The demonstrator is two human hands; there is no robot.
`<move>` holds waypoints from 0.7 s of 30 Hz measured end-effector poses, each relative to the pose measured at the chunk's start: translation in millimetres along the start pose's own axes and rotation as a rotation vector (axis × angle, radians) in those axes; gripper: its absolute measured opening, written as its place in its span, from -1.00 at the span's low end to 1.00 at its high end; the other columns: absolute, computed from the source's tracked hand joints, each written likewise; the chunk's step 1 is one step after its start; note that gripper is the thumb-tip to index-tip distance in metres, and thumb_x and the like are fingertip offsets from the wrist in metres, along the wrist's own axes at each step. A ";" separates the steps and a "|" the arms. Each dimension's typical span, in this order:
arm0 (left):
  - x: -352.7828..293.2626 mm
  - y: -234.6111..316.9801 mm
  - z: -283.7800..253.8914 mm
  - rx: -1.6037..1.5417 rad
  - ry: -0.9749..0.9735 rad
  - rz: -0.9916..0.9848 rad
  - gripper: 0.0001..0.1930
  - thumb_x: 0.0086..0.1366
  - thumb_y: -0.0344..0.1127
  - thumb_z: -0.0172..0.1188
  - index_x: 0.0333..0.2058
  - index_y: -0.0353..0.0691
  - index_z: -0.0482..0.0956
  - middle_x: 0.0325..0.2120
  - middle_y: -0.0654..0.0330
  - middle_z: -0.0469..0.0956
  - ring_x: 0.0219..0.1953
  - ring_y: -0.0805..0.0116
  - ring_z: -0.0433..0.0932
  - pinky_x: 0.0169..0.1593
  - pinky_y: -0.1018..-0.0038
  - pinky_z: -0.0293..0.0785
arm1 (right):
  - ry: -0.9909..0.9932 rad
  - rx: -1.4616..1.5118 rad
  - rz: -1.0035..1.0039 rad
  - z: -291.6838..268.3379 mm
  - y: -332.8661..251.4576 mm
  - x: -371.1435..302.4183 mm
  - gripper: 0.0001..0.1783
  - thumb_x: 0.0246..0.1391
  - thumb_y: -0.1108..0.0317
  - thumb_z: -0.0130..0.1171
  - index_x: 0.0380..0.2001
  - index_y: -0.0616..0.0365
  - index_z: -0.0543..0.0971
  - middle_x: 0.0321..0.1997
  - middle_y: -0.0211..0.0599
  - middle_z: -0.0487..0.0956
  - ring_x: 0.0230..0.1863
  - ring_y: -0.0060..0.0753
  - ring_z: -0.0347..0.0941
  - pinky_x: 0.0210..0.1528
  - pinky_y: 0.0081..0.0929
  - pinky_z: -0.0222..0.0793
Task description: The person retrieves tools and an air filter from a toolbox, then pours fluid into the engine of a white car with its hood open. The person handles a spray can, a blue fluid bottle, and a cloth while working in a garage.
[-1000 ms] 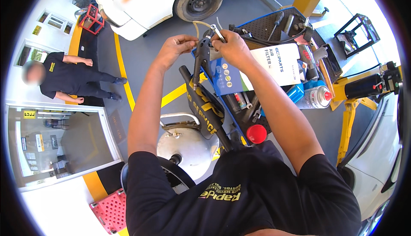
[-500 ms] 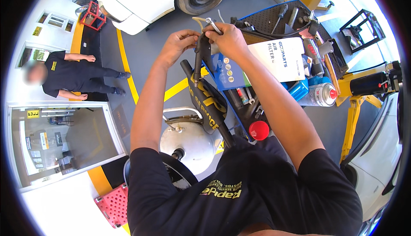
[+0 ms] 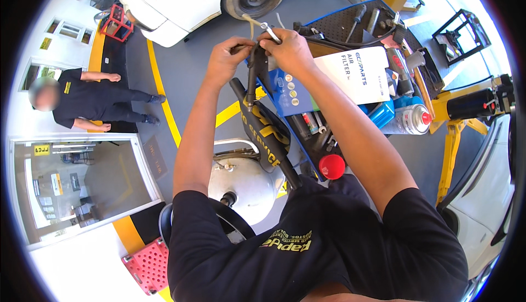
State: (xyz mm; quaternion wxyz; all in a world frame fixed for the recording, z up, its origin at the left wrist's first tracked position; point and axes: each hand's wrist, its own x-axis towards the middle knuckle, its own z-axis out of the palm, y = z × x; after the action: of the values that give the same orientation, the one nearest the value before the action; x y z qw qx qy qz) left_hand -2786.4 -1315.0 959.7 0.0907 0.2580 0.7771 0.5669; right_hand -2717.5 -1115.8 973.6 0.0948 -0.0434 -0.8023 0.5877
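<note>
Right hand (image 3: 290, 51): we hold a silver wrench (image 3: 272, 34)
Left hand (image 3: 230, 59): beside the black tube (image 3: 252, 80), grip we cannot tell

We've got a silver wrench (image 3: 272, 33) gripped in our right hand (image 3: 287, 51), ring end up and slanting left. Long black part (image 3: 251, 80) stands near-upright, narrow tip down, top between our hands. Tan hose (image 3: 251, 20) bends just above.
</note>
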 end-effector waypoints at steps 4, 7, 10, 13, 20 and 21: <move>0.8 1.6 -1.8 0.225 0.010 0.187 -0.84 0.30 -0.51 0.30 -0.14 -0.33 0.70 -0.20 0.15 0.65 -0.12 0.35 0.66 0.04 0.43 0.55 | 0.002 -0.050 -0.006 3.9 2.1 3.1 -0.75 0.17 0.23 0.33 -0.15 0.08 0.75 -0.35 -0.20 0.73 -0.31 -0.31 0.65 -0.15 -0.34 0.52; -2.7 7.2 -1.0 0.209 0.030 0.099 -0.80 0.28 -0.47 0.32 -0.12 -0.32 0.71 -0.22 0.12 0.68 -0.11 0.30 0.67 0.04 0.38 0.58 | -0.010 -0.031 -0.013 3.4 -3.6 -0.8 -0.77 0.18 0.26 0.35 -0.15 0.10 0.76 -0.35 -0.24 0.74 -0.33 -0.43 0.66 -0.17 -0.40 0.53; 0.1 13.6 -0.4 -0.082 -0.006 -0.011 -0.80 0.35 -0.40 0.31 -0.09 -0.33 0.70 -0.21 0.14 0.72 -0.14 0.39 0.68 0.04 0.44 0.59 | 0.000 -0.086 -0.021 1.8 -10.4 -3.8 -0.77 0.21 0.31 0.30 -0.13 0.15 0.74 -0.40 -0.23 0.72 -0.34 -0.44 0.67 -0.16 -0.44 0.53; 2.9 18.0 -2.8 -0.318 -0.060 -0.164 -0.78 0.37 -0.39 0.29 -0.06 -0.34 0.68 -0.19 0.15 0.70 -0.13 0.42 0.67 0.04 0.46 0.61 | -0.005 -0.099 -0.010 0.3 -15.2 -5.2 -0.77 0.21 0.31 0.28 -0.13 0.16 0.74 -0.42 -0.26 0.69 -0.34 -0.45 0.64 -0.16 -0.45 0.50; 5.6 21.7 -6.2 -0.475 -0.074 -0.404 -0.76 0.34 -0.36 0.31 -0.07 -0.36 0.67 -0.24 0.14 0.68 -0.21 0.38 0.66 -0.02 0.46 0.63 | -0.010 -0.038 -0.016 -0.1 -11.7 -5.6 -0.76 0.21 0.30 0.29 -0.13 0.17 0.74 -0.42 -0.27 0.69 -0.35 -0.46 0.63 -0.17 -0.44 0.49; 7.3 22.0 -5.5 -0.482 -0.077 -0.400 -0.76 0.34 -0.36 0.32 -0.09 -0.36 0.67 -0.27 0.14 0.67 -0.24 0.38 0.65 -0.06 0.46 0.63 | -0.010 -0.040 -0.014 -0.2 -10.1 -4.9 -0.76 0.20 0.30 0.29 -0.13 0.17 0.74 -0.42 -0.27 0.69 -0.35 -0.46 0.63 -0.17 -0.44 0.50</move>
State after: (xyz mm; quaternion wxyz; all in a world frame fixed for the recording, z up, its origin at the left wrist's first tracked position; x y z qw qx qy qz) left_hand -2788.5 -1311.0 983.1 0.2881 0.0924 0.6519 0.6954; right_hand -2712.3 -1119.6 982.8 0.0940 -0.0366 -0.8147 0.5710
